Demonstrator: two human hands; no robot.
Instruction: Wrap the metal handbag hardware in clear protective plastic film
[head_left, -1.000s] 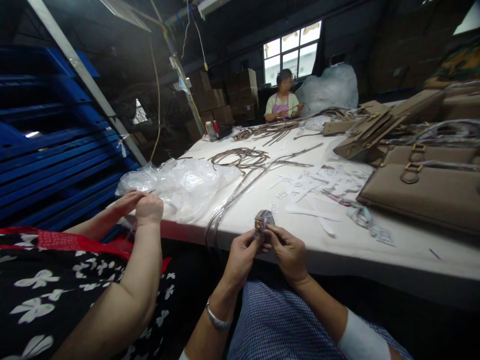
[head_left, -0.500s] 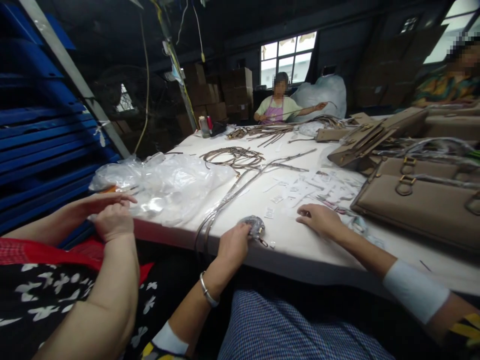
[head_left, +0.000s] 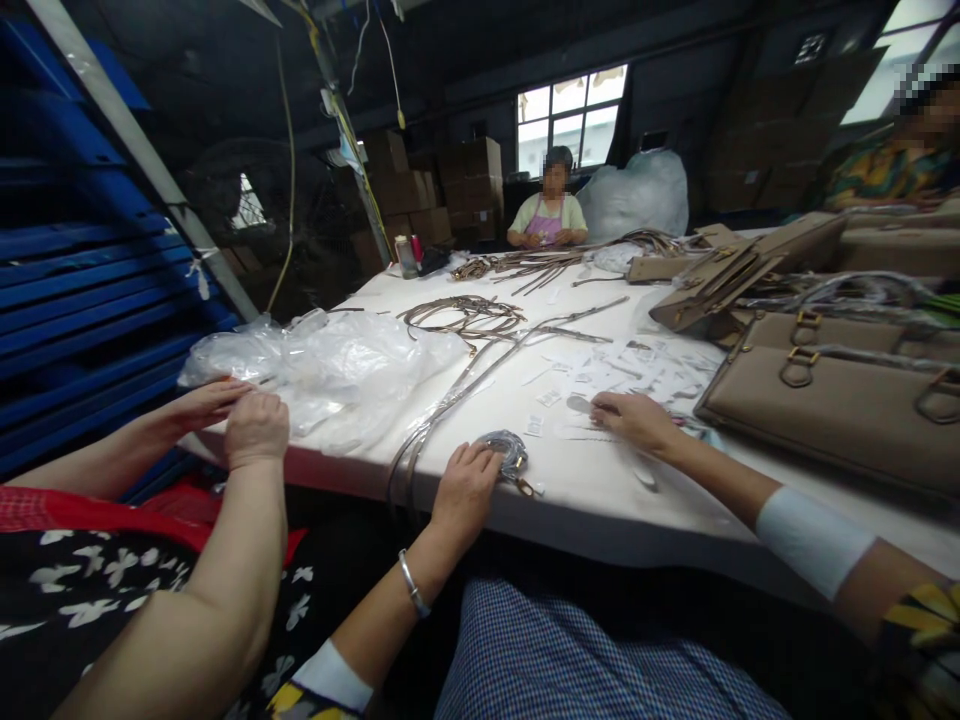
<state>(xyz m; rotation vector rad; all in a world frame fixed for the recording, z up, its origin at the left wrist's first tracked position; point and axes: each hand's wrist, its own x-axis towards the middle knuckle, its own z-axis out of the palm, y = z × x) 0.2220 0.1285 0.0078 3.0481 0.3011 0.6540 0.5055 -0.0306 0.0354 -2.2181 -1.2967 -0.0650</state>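
Note:
My left hand lies at the table's front edge, its fingers over the left side of a coiled strap in clear plastic, gripping it. A gold-coloured clasp sticks out at the front of the coil. To the right, my right hand is closed, its fingertips pinching a small grey rounded tag. Its thumb side is partly hidden. Thin strands and small white printed labels lie just left of it. A pale oval piece rests on the table below that hand.
Brown handbags fill the table's right side. Long straps run across the middle, with looped straps behind. Clear plastic bags lie at left by a co-worker's hands. Another person sits across the table.
My left fingers have spread more over the coil, which stays in place. My right hand has shifted slightly left and now pinches the grey tag. The neighbouring co-worker's hands have moved slightly right.

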